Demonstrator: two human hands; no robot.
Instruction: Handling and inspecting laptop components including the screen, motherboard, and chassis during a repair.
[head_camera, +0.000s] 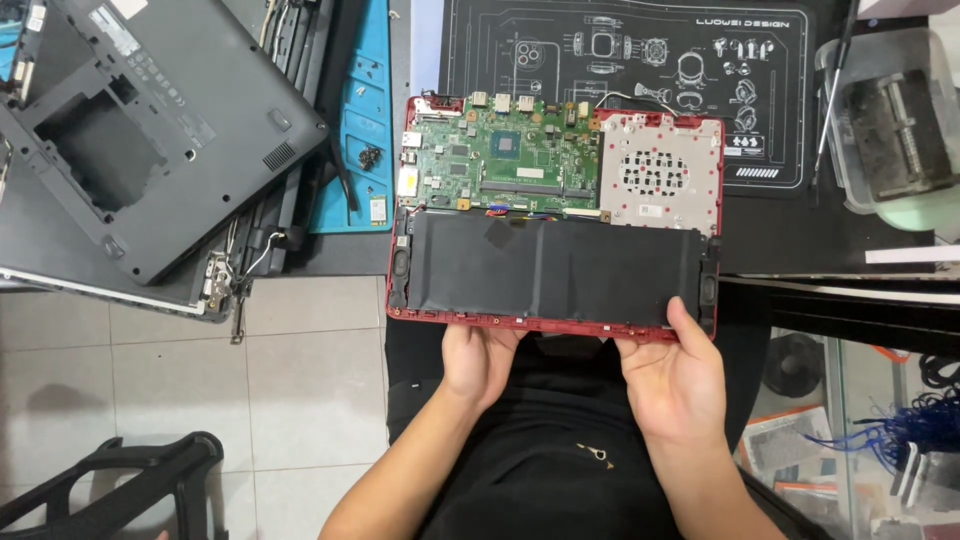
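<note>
On your left, a grey laptop shell (140, 130) is lying beside a blue tray (362, 130). Your left hand (478, 360) is gripping the near edge of the opened red laptop (555, 215); your right hand (672, 378) is clasping its near-right corner, thumb on top.

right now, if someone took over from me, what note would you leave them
Left hand and right hand both grip the near edge of the opened red laptop base.
Done: its bottom cover is off; the black battery, the green mainboard and the silver perforated plate lie exposed.
Left: all three still sit in place.
A grey laptop shell lies at far left.
</note>
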